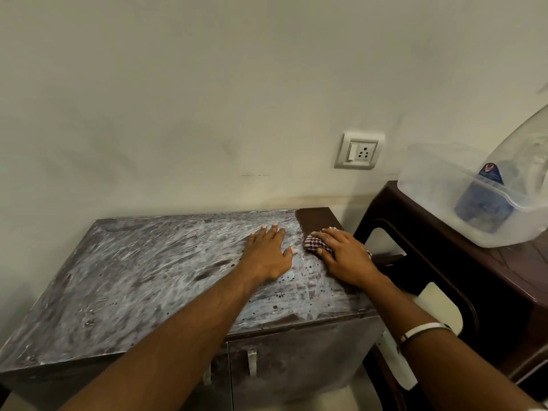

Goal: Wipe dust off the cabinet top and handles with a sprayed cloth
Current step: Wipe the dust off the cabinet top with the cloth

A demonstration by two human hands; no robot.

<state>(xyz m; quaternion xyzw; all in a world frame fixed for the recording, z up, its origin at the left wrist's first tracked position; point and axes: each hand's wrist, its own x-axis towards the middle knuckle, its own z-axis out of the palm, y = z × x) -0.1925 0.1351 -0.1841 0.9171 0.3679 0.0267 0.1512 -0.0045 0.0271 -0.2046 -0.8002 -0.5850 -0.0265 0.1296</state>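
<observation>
Pressing down on a checked cloth (315, 244), the right hand (344, 256) is lying over it with fingers bent, near the cabinet top's (133, 277) right rear corner. The left hand (268, 253) is resting flat, fingers spread, just beside it. Dust is streaking most of the top (right rear strip wiped dark). Two handles (251, 363) are hanging below.

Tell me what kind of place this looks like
Probably a room in a home. A dusty cabinet top stands against a plain painted wall with a switch-and-socket plate, and beside it a dark plastic stool or side table carries a clear storage tub.
</observation>
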